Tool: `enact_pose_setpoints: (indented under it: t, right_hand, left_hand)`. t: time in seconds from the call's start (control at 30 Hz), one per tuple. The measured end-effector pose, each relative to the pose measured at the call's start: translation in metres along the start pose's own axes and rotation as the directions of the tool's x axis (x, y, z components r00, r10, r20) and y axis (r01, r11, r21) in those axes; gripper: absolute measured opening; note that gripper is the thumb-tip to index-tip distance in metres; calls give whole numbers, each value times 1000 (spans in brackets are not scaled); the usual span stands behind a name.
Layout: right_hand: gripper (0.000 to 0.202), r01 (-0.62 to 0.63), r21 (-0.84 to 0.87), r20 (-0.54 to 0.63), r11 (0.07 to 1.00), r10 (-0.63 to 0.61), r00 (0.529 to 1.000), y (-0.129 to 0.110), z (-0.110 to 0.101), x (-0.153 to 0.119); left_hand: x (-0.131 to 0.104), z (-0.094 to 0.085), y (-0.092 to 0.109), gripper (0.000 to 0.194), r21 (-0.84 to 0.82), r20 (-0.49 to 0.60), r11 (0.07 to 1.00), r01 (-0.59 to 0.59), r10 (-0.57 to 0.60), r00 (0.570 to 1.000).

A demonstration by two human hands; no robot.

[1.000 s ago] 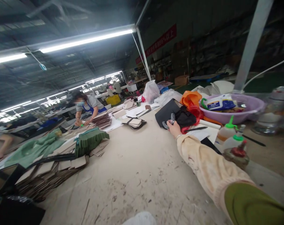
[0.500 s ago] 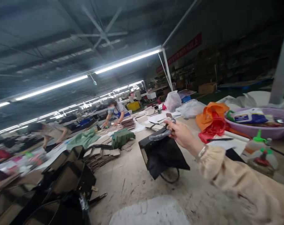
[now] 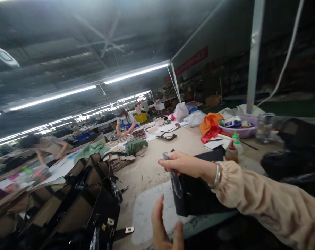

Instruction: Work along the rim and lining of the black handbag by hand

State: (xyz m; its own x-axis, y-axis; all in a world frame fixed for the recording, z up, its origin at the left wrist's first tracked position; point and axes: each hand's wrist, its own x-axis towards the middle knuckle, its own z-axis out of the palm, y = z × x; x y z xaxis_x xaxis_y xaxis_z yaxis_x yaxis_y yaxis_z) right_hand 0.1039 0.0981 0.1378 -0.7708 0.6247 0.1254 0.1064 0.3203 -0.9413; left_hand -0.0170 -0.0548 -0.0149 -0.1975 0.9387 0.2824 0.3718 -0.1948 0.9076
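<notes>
The right hand (image 3: 183,163) grips the plastic-wrapped handle (image 3: 176,184) of the black bag (image 3: 199,194) at the near edge of the desk (image 3: 136,177). The left hand (image 3: 165,227), grip open and empty, is near the bag.

Long tube lights (image 3: 139,73) glared white from the upper left to the centre, haze veiling the dim ceiling (image 3: 56,38). The upper right sank into near-black. Soft, pale light lay over the table (image 3: 152,166). The far left and the red banner (image 3: 191,62) were blurred; wide-angle distortion stretched the frame's edges.
</notes>
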Motion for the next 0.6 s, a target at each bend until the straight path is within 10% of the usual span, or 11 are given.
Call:
enact_pose_setpoints:
  t: [0.2,0.33,0.6]
  right_hand:
    - [40,4,-356,57,934,18,998,-11,38,-10]
    - [37,77,-550,-149,832,-189,971,-8,25,-17]
    - [52,-399,-186,-604,898,216,767,118,-64,-65]
  left_hand:
    - [43,7,53,31,-328,-107,945,-16,-20,994]
    - [55,10,58,30,-728,-228,682,-70,-145,963]
    - [47,-20,47,24,-810,-130,582,-75,-54,990]
